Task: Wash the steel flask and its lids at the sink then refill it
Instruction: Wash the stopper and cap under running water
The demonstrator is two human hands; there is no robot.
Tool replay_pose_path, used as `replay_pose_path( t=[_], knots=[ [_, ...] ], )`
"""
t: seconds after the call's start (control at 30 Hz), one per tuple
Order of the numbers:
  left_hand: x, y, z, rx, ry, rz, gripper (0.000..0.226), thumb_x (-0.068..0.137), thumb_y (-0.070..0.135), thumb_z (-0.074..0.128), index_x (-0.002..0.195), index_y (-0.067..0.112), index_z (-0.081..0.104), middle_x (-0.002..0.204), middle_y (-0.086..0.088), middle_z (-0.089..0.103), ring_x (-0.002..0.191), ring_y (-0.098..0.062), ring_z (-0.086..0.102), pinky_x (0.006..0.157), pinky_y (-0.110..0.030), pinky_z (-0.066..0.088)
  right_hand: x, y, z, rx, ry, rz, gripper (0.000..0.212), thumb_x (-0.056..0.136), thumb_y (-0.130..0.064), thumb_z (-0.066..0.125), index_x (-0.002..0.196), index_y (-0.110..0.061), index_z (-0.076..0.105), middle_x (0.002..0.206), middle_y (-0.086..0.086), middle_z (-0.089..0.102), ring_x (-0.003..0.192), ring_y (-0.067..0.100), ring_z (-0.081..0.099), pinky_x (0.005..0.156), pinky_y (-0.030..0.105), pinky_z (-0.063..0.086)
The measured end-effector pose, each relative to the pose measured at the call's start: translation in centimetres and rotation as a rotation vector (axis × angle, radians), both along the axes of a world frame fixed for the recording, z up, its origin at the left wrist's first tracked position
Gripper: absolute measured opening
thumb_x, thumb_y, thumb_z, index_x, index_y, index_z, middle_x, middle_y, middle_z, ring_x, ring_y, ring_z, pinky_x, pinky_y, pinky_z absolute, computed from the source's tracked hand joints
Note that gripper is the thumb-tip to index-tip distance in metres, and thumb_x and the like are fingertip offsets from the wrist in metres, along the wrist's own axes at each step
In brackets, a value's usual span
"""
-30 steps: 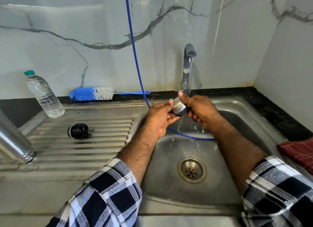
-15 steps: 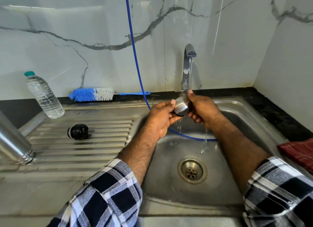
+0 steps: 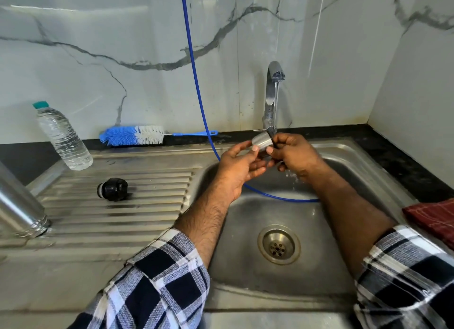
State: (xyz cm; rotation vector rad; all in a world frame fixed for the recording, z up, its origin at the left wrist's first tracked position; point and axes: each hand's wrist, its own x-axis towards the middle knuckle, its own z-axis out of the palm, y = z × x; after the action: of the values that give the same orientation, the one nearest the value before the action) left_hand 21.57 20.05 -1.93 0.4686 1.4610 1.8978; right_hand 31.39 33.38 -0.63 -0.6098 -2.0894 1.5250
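Pinching steel lid [image 3: 261, 142] under tap [image 3: 272, 97], right hand [image 3: 293, 156] fingers curled, left hand [image 3: 239, 167] fingers loosely cupping it

The steel cup lid [image 3: 261, 142] is a small, shiny, tapered cap, tipped on its side right under the tap's stream, over the sink basin. You only see part of it, so I can't tell which way the open end faces. The black inner lid [image 3: 113, 189] is a chunky plastic stopper lying on its side on the ribbed drainboard, well apart from the cup lid, with a pale ring at its left end. The steel flask [image 3: 21, 208] stands on the drainboard's far left edge, mostly cut off, plain polished metal.
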Motion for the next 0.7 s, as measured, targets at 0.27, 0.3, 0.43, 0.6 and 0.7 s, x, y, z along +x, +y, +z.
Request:
replay_pose_path(
  t=[0.27,0.3,0.43,0.6,0.7],
  knots=[
    [-0.3,0.1,0.3,0.094,0.009,-0.017,0.027,0.112,0.030,0.053,0.135,0.017,0.057,0.113,-0.018,0.075,0.075,-0.028,0.073,0.071,-0.040,0.065,0.3,-0.9,0.4,-0.255,0.154,0.258,0.040,0.101,0.005,0.057,0.136,-0.012,0.067,0.098,0.011,0.072,0.055,0.015,0.054,0.042,0.023,0.037],
    [-0.3,0.1,0.4,0.101,0.006,-0.022,0.029,0.113,0.032,0.050,0.138,0.019,0.058,0.112,-0.018,0.074,0.076,-0.027,0.071,0.069,-0.039,0.064,0.3,-0.9,0.5,-0.268,0.162,0.269,0.038,0.101,0.004,0.058,0.136,-0.009,0.067,0.095,0.012,0.072,0.050,0.014,0.050,0.039,0.022,0.035],
    [0.0,0.1,0.3,0.056,0.009,0.003,0.026,0.114,0.027,0.048,0.134,0.018,0.062,0.104,-0.015,0.072,0.076,-0.022,0.067,0.063,-0.032,0.062,0.6,-0.2,1.0,-0.112,0.067,0.237,0.023,0.096,-0.006,0.072,0.120,-0.008,0.075,0.073,0.003,0.070,0.041,0.009,0.039,0.038,0.022,0.031],
    [-0.2,0.1,-0.1,0.008,0.116,0.005,0.024,0.112,0.021,0.053,0.120,0.034,0.072,0.117,-0.013,0.074,0.084,-0.022,0.069,0.071,-0.035,0.062,0.5,-0.6,1.4,0.199,-0.130,0.105,0.023,0.092,-0.019,0.081,0.115,-0.023,0.079,0.077,-0.008,0.076,0.045,0.007,0.053,0.046,0.024,0.047],
    [-0.2,0.0,-0.2,0.006,0.123,0.019,0.025,0.111,0.022,0.054,0.125,0.034,0.072,0.122,-0.016,0.074,0.086,-0.023,0.069,0.072,-0.037,0.062,0.6,-0.8,1.6,0.023,-0.154,0.174,0.025,0.094,-0.007,0.073,0.116,-0.018,0.078,0.077,0.002,0.072,0.044,0.012,0.050,0.042,0.024,0.035]
  ],
)
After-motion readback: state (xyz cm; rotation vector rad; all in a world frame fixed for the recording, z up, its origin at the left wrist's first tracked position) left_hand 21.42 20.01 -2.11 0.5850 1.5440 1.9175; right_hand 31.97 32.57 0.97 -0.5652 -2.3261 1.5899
